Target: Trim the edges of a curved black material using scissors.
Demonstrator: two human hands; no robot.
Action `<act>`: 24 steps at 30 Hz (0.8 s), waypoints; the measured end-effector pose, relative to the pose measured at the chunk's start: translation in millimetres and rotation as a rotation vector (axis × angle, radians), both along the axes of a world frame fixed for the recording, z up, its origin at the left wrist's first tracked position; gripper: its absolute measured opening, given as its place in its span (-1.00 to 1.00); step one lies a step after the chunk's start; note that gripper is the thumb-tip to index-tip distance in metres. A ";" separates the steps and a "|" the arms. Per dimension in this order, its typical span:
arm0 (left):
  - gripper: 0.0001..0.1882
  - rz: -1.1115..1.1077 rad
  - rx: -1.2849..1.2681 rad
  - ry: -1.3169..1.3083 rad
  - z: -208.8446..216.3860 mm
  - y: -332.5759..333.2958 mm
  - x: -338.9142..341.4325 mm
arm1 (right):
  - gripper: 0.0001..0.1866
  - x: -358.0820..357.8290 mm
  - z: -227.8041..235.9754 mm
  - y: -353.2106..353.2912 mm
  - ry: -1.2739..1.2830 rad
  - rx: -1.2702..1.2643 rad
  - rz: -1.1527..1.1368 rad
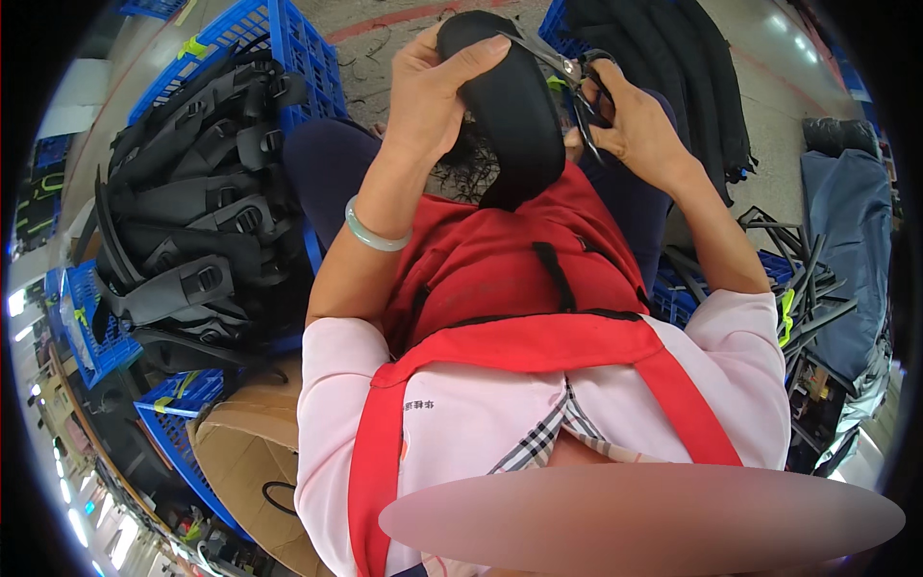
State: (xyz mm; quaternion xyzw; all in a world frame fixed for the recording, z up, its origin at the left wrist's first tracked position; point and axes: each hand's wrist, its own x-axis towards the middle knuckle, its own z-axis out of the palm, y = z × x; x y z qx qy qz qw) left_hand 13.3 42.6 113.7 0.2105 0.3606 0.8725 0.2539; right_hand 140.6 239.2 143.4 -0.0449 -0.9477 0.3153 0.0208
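Note:
My left hand [430,101] grips a curved black padded strap [527,115] near its top end, the thumb pressed on its face. The strap bends down over my lap, and its lower end rests by the red apron [510,260]. In my right hand [639,125] is a pair of scissors [574,72], fingers in the black handle loops. The scissor blades point left to the strap's upper edge, close to my left thumb. Whether they touch the strap I cannot tell.
A blue crate [310,62] at left is heaped with black buckled straps [207,212]. Long black padded pieces [663,67] hang at the right. Thin black strips [817,308] stick up beyond my right elbow, near a grey-blue covered stack [846,250]. A cardboard box [245,452] stands lower left.

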 end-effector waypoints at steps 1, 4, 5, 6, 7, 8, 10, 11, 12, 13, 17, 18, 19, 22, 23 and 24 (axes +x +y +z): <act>-0.85 0.011 -0.010 0.008 0.2 0.9 0.2 | -0.28 -4.0 -1.7 1.3 0.005 -0.006 -0.003; -0.85 0.027 -0.022 0.013 1.8 4.2 1.1 | -0.25 -11.8 -2.1 3.7 0.094 0.087 0.024; -0.85 0.038 -0.021 0.005 2.2 4.4 0.9 | -0.27 -14.0 0.6 3.7 0.045 0.069 0.022; -0.85 0.041 -0.022 0.008 2.1 4.3 0.1 | -0.28 -16.2 2.3 3.8 -0.004 0.051 0.021; -0.85 0.035 -0.026 0.020 2.2 4.8 0.4 | -0.28 -16.9 3.4 5.2 -0.002 0.051 0.024; -0.85 0.029 -0.030 0.031 2.2 5.1 0.4 | -0.34 -17.3 4.1 7.2 0.024 0.037 0.056; -0.85 0.024 -0.040 0.027 0.6 4.9 -1.3 | -0.39 -18.1 5.4 11.5 0.050 0.022 0.083; -0.84 0.016 -0.050 0.024 -0.5 4.5 -2.1 | -0.42 -19.9 6.4 14.7 0.002 -0.001 0.104; -0.84 0.010 -0.051 0.024 -0.7 3.7 -2.2 | -0.44 -21.4 6.5 16.8 -0.044 -0.025 0.125; -0.84 0.011 -0.056 0.041 0.4 4.2 -2.8 | -0.44 -22.3 4.3 18.3 -0.040 -0.025 0.120; -0.78 -0.068 0.006 0.035 5.6 16.3 -3.0 | -0.54 -31.4 -2.6 15.6 0.053 -0.255 0.071; -0.76 -0.075 0.007 0.039 3.5 24.6 -1.8 | -0.57 -37.4 -0.7 12.2 0.065 -0.403 0.044; -0.73 -0.083 0.007 0.037 -1.1 33.8 0.8 | -0.57 -44.3 2.0 6.4 0.071 -0.398 0.040; -0.63 0.046 -0.071 0.260 2.0 50.4 -1.6 | -0.63 -67.6 13.1 6.4 0.321 -0.410 0.109; -0.60 0.145 -0.125 0.359 3.8 53.6 -4.3 | -0.63 -68.1 16.5 9.1 0.335 -0.402 0.106; -0.60 0.140 -0.117 0.372 1.8 53.4 -6.4 | -0.70 -67.9 20.8 11.2 0.408 -0.328 0.028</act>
